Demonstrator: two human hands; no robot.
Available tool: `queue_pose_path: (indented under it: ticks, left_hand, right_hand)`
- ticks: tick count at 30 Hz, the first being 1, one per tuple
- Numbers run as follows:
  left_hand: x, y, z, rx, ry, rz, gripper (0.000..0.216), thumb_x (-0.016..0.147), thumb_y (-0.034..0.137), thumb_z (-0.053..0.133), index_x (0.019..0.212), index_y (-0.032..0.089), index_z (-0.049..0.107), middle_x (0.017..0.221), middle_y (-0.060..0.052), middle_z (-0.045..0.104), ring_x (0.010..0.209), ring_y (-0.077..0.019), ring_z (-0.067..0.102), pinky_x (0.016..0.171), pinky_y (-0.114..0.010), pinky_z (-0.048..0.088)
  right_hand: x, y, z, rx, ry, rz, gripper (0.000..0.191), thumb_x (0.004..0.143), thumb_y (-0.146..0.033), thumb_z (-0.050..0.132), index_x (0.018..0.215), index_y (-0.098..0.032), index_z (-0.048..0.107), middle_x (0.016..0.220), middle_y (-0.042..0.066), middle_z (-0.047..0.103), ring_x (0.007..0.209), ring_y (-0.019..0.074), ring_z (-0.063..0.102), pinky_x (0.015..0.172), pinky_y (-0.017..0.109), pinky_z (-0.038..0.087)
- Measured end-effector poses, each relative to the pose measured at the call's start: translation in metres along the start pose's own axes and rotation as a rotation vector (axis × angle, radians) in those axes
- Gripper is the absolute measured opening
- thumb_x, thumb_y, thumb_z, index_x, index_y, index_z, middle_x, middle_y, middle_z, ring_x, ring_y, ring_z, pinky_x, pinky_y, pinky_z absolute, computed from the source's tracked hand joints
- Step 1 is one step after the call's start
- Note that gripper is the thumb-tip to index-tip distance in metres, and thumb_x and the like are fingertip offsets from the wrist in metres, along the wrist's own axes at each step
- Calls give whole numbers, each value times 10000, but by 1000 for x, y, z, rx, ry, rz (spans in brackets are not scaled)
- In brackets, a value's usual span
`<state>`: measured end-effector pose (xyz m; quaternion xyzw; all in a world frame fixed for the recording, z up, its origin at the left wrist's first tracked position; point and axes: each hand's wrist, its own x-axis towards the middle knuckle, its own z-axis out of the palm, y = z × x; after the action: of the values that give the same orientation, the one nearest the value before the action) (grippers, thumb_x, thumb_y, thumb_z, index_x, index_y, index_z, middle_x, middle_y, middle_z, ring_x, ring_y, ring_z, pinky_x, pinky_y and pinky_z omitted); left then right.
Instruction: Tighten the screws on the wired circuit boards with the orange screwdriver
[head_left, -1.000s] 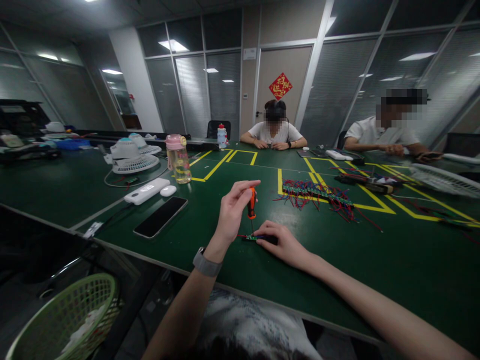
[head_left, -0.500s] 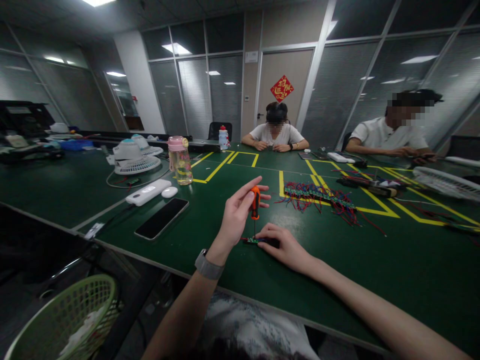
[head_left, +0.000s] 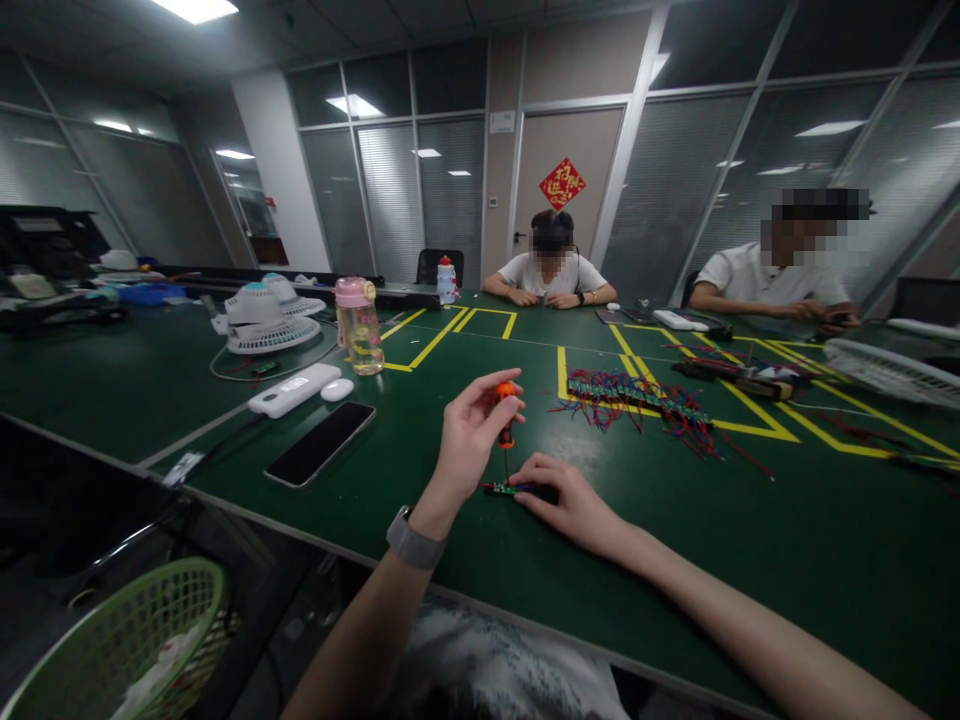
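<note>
My left hand (head_left: 472,440) is closed round the orange and black handle of a screwdriver (head_left: 506,430), which stands upright. Its thin shaft points down onto a small green circuit board (head_left: 501,489) lying on the green table. My right hand (head_left: 574,505) rests on the table and pinches the right end of that board between thumb and fingers. Red and dark wires come off the board's ends. The exact spot the screwdriver tip touches is too small to make out.
A row of green circuit boards (head_left: 637,392) with red and blue wires lies ahead to the right. Leftward are a phone (head_left: 321,444), a white power strip (head_left: 295,389), a pink-lided bottle (head_left: 360,330) and a fan (head_left: 274,330). A green basket (head_left: 127,640) stands below. Two people sit opposite.
The fingers of my left hand have curled in closer round the screwdriver's handle, from more outstretched before. My right hand stays on the board. The view has shifted slightly.
</note>
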<state>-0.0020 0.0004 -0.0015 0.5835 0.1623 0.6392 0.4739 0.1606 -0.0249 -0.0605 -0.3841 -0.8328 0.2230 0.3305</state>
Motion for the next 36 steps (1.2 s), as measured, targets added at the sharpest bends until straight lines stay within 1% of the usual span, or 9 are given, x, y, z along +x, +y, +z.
queue_pose_path:
  ticks: [2, 6, 11, 17, 22, 27, 30, 33, 36]
  left_hand:
    - [0, 0, -1, 45, 22, 20, 257, 822, 230, 652, 1077, 208, 672, 965, -30, 628, 786, -90, 588, 732, -198, 500]
    - [1, 1, 0, -65, -49, -19, 303, 906, 278, 516, 1181, 223, 631, 1154, -80, 612, 943, -161, 616, 783, -275, 534]
    - [1, 1, -1, 11, 0, 2, 264, 825, 238, 647, 1087, 225, 668, 955, -27, 645, 769, -98, 606, 705, -212, 516]
    - [1, 0, 0, -61, -27, -26, 331, 900, 293, 526, 1214, 227, 605, 1192, -84, 610, 950, -169, 625, 795, -290, 540]
    - [1, -1, -1, 33, 31, 15, 302, 811, 241, 667, 1113, 218, 654, 988, -35, 640, 803, -105, 605, 726, -211, 517]
    - [1, 1, -1, -23, -11, -3, 292, 901, 304, 535, 1157, 219, 645, 1172, -79, 605, 975, -162, 602, 813, -273, 524]
    - [1, 1, -1, -47, -50, -24, 330, 880, 297, 566, 1197, 220, 618, 1089, -76, 642, 904, -162, 626, 782, -290, 537]
    - [1, 0, -2, 58, 20, 23, 275, 821, 254, 653, 1093, 214, 668, 983, -38, 645, 816, -109, 601, 763, -224, 510]
    - [1, -1, -3, 34, 33, 30, 249, 874, 280, 578, 1095, 220, 674, 1121, -61, 626, 936, -140, 602, 810, -244, 507]
  right_hand:
    - [0, -1, 0, 5, 1, 0, 171, 845, -162, 600, 974, -155, 713, 898, 68, 640, 833, 171, 611, 773, 298, 488]
    - [0, -2, -1, 1, 2, 1, 168, 846, -170, 600, 970, -157, 712, 892, 67, 640, 824, 172, 606, 773, 307, 492]
    - [-1, -1, -1, -7, 1, -4, 170, 853, -179, 594, 974, -162, 712, 896, 70, 639, 818, 173, 604, 769, 310, 495]
    - [0, 0, -1, -3, 2, -4, 168, 856, -188, 593, 972, -168, 712, 885, 63, 634, 808, 169, 603, 760, 304, 499]
    - [0, -2, -2, -4, -2, 4, 166, 850, -175, 598, 969, -170, 714, 894, 65, 638, 820, 173, 609, 753, 300, 493]
    - [-1, -2, -2, 1, 3, 2, 164, 849, -176, 601, 969, -173, 714, 901, 63, 639, 835, 171, 610, 775, 303, 495]
    - [-1, -1, -1, 3, 2, -1, 166, 853, -188, 600, 972, -176, 714, 902, 64, 640, 828, 172, 609, 765, 302, 498]
    - [-1, 0, -1, 4, -2, 3, 171, 859, -194, 592, 978, -179, 714, 906, 67, 642, 831, 175, 611, 766, 307, 500]
    - [-1, 0, -1, 5, -6, 2, 178, 860, -198, 588, 985, -176, 712, 909, 69, 641, 830, 175, 611, 777, 316, 502]
